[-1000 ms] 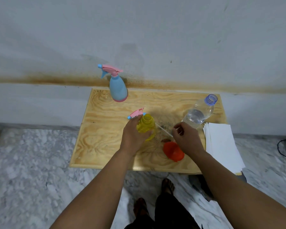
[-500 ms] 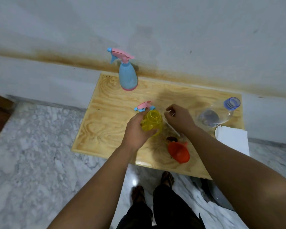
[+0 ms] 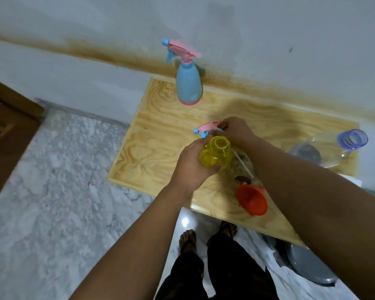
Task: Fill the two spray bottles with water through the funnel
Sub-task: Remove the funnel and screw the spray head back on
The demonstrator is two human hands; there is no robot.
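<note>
Left hand (image 3: 189,167) wraps yellow spray bottle (image 3: 215,153), mid tabletop (image 3: 160,126), neck open and bare. Right hand (image 3: 236,131) pinches pink trigger head (image 3: 207,127) just behind bottle, dip tube trailing toward near edge. Step: park head, fetch funnel. Lay head flat, tube off bottle mouth, clear of pour zone. Orange funnel (image 3: 251,200) lies on side at near edge. Water bottle (image 3: 325,148) at right edge, lying tilted, cap apparently off: lift mouth-up. Keep grip low on yellow bottle for steadiness. Blue spray bottle (image 3: 188,85), head on, at far edge: second.

Yellow bottle (image 3: 215,153), orange funnel (image 3: 252,200)
</note>
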